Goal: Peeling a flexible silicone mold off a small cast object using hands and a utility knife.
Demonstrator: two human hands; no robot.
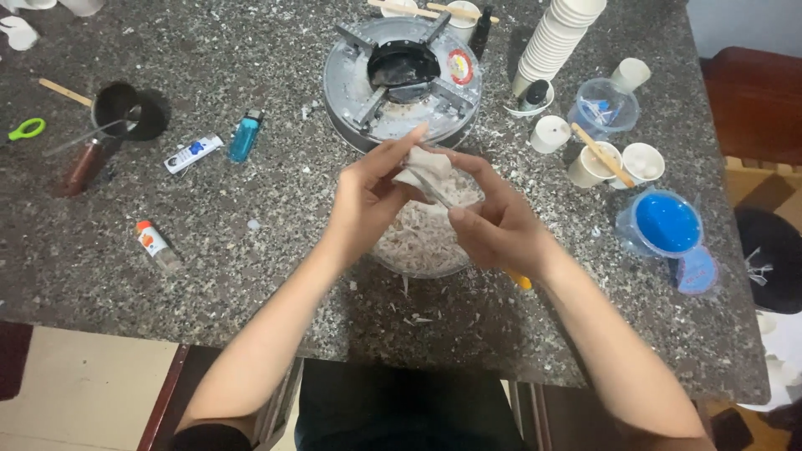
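Note:
My left hand (368, 196) holds a pale whitish chunk (422, 163) above a clear bowl (401, 255) filled with white shavings. My right hand (493, 221) grips a thin metal blade with a yellow handle (520, 281), its blade laid against the chunk. Both hands meet over the bowl's far side. The chunk is partly hidden by my fingers.
A round metal stove (403, 79) sits behind the bowl. Right: a stack of white cups (555, 38), small cups with wooden sticks (595, 163), a blue-filled container (666, 224). Left: a blue lighter (246, 135), a tube (192, 154), a small pot (117, 104), green scissors (27, 129). Shavings litter the granite.

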